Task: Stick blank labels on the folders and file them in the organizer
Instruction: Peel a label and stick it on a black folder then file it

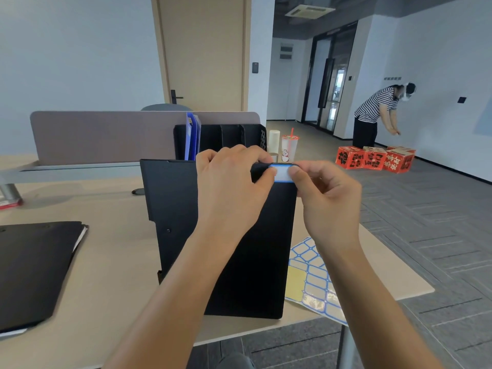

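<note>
A black folder [175,209] lies on the desk in front of me, long side pointing away. A white label with a blue border [282,173] sits at its far right corner. My left hand [231,187] grips the folder's far edge, its thumb pressing the label's left end. My right hand [327,201] presses the label's right end with its thumb. The label sheet [311,275] lies on the desk by the folder's right side. The black mesh organizer [234,137] stands behind, with blue folders [193,137] in its left slot. Another black folder [34,270] lies at the left.
A grey divider panel [106,134] runs behind the organizer. A drink cup with a straw [289,147] and a white cylinder [274,139] stand to the organizer's right. The desk's right edge [394,254] is close. On the floor beyond, a person bends over red boxes [372,158].
</note>
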The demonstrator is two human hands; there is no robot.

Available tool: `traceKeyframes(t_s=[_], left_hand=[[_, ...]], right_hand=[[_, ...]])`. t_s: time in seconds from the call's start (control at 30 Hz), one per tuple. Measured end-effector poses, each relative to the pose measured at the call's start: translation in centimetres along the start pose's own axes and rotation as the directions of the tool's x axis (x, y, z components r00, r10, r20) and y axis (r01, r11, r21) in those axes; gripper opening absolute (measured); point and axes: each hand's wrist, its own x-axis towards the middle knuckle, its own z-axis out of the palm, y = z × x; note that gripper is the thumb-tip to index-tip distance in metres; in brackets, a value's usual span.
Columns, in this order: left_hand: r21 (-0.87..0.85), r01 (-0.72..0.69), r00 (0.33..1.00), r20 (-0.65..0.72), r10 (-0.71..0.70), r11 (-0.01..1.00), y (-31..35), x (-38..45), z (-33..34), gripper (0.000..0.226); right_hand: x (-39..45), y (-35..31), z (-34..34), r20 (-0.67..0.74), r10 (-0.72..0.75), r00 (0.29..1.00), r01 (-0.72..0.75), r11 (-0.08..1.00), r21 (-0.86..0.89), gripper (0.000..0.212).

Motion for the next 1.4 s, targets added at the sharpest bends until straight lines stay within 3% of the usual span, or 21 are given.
traceKeyframes(t_s=[0.23,0.4,0.5,0.57,0.63,0.7,0.77,0.8,0.87,0.93,1.1,1.23,1.4], left_hand=[[0.0,-0.02,1.0,-0.015,0.02,1.0,0.0,0.0,0.2,0.008],[-0.006,-0.025,1.0,0.009,0.025,1.0,-0.2,-0.1,0.0,0.012],[0.059,-0.082,0.996,0.035,0.08,0.995,-1.4,-1.0,-0.6,0.034],[0.172,-0.03,0.999,-0.003,0.031,0.985,-2.8,-2.3,-1.4,0.061],[0.193,0.174,0.98,-0.134,-0.149,0.966,-4.7,-4.3,-2.6,0.082],[0.023,0.437,0.889,-0.162,-0.428,0.899,-7.2,-6.0,-3.6,0.093],[-0.178,0.628,0.768,-0.013,-0.64,0.758,-10.0,-6.9,-3.8,0.096],[-0.282,0.672,0.729,0.086,-0.679,0.685,-11.0,-7.0,-3.7,0.091],[-0.407,0.673,0.722,0.182,-0.667,0.618,-12.3,-6.6,-3.0,0.062],[-0.452,0.634,0.75,0.164,-0.641,0.627,-12.8,-5.4,-2.2,0.043],[-0.526,0.57,0.794,0.155,-0.588,0.631,-12.4,-0.1,1.3,0.042],[-0.536,0.566,0.802,0.184,-0.568,0.626,-10.7,4.3,6.2,0.049],[-0.42,0.573,0.817,0.23,-0.528,0.704,-10.0,8.2,11.8,0.058]], right_hand=[[-0.6,0.5,-0.1,-0.014,0.019,1.0,-0.018,0.999,0.045,0.014],[-1.2,1.7,-0.3,0.175,0.051,0.983,-0.063,0.996,0.064,0.021],[-2.4,2.5,-0.3,0.353,0.132,0.926,-0.176,0.98,0.095,0.021],[-3.8,2.9,0.2,0.408,0.169,0.897,-0.236,0.964,0.12,0.03],[-4.8,3.2,0.9,0.362,0.177,0.916,-0.242,0.959,0.144,0.032],[-5.0,3.6,1.8,0.287,0.19,0.939,-0.242,0.957,0.158,0.03],[-4.5,3.4,3.0,0.221,0.223,0.95,-0.259,0.954,0.151,0.025],[-4.1,3.1,3.7,0.201,0.226,0.953,-0.259,0.953,0.158,0.023],[-3.1,2.5,4.9,0.176,0.206,0.963,-0.238,0.953,0.189,0.021],[-1.5,1.9,5.7,0.167,0.189,0.968,-0.223,0.951,0.216,0.02],[2.2,3.5,4.9,0.192,0.186,0.964,-0.208,0.973,0.104,0.035],[4.5,7.0,2.6,0.168,0.199,0.966,-0.2,0.98,-0.013,0.023],[8.6,9.8,1.4,0.068,0.227,0.972,-0.224,0.974,-0.043,0.024]])
